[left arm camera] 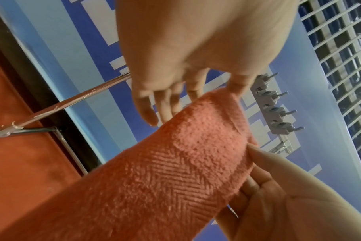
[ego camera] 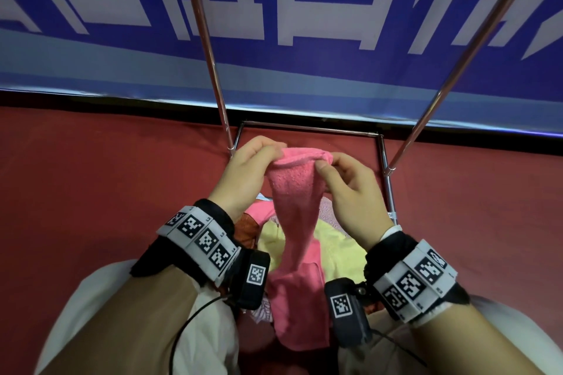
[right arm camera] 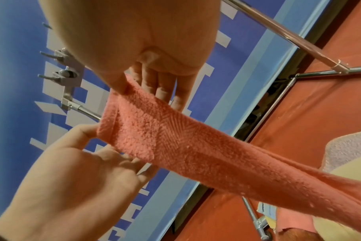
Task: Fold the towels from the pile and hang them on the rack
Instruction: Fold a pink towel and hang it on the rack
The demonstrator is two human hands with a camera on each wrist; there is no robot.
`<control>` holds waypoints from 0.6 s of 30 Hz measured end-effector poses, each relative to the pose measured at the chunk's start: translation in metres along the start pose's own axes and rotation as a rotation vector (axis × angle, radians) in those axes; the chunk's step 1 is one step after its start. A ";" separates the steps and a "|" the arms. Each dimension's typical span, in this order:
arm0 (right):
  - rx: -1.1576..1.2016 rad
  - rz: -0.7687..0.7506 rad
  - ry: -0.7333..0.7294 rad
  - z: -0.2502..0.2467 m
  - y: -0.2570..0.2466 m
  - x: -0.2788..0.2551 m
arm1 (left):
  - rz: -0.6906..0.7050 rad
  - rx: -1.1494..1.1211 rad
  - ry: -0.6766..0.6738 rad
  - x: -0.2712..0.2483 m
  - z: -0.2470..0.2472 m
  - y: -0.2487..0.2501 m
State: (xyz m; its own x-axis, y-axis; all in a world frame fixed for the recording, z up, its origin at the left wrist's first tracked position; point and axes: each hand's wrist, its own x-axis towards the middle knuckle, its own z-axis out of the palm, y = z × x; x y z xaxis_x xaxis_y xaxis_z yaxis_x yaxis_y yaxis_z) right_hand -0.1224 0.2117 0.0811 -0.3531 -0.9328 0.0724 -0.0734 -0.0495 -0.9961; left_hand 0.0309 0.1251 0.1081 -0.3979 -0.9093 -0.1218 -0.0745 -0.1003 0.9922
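So the pink towel [ego camera: 294, 198] is being held up over the pile [ego camera: 335, 246], with its top edge being pinched at both corners. One corner is being gripped by the left hand [ego camera: 243, 167] and the other by the right hand [ego camera: 350, 189], thumbs and fingertips closed on the cloth. Its long axis is hanging straight down toward the lap. The rack [ego camera: 210, 49] is being faced just beyond the hands on the red surface [ego camera: 91, 176], both hands about equally near, so a fold and then a lift forward is probably being called for.
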 end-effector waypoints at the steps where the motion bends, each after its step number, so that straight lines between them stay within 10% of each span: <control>1: 0.029 0.002 -0.002 -0.001 -0.002 0.000 | 0.000 -0.074 -0.081 -0.001 0.000 0.001; 5: 0.102 0.003 0.024 -0.007 -0.011 0.000 | -0.020 -0.042 -0.265 -0.005 0.001 0.000; 18: 0.136 0.226 -0.286 -0.012 -0.006 -0.006 | -0.059 -0.193 -0.089 -0.007 0.009 0.008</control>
State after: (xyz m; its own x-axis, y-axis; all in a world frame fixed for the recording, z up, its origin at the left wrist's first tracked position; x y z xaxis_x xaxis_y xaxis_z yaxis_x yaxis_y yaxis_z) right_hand -0.1307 0.2217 0.0867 -0.0709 -0.9865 -0.1476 0.1074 0.1395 -0.9844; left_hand 0.0246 0.1341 0.1166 -0.4777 -0.8612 -0.1736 0.0728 -0.2358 0.9691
